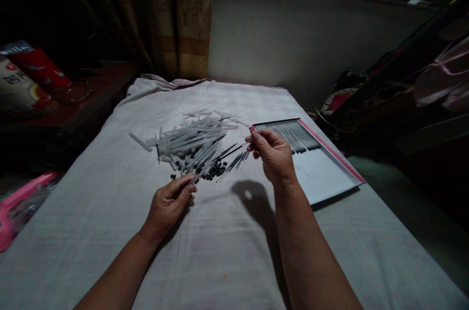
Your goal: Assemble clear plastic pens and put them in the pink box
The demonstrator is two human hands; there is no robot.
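Observation:
Between the thumb and fingers of my left hand (170, 202) is a translucent pen barrel (196, 178), held at the near edge of a pile. My right hand (273, 151) is raised to the right of the pile, pinching what looks like a thin pen refill (240, 147) with a dark length pointing left. The pile holds many translucent pen barrels (194, 141), lying crisscrossed. Small black caps (216, 171) lie scattered at its near side. Several loose thin refills (234, 166) lie between the caps and my right hand.
A shallow box (330, 180) with a pink and black rim lies at the right, with a row of assembled pens (289, 135) in its far part. White cloth (205, 261) covers the table. Red packages (40, 68) stand on the left; a pink object (22, 197) is below them.

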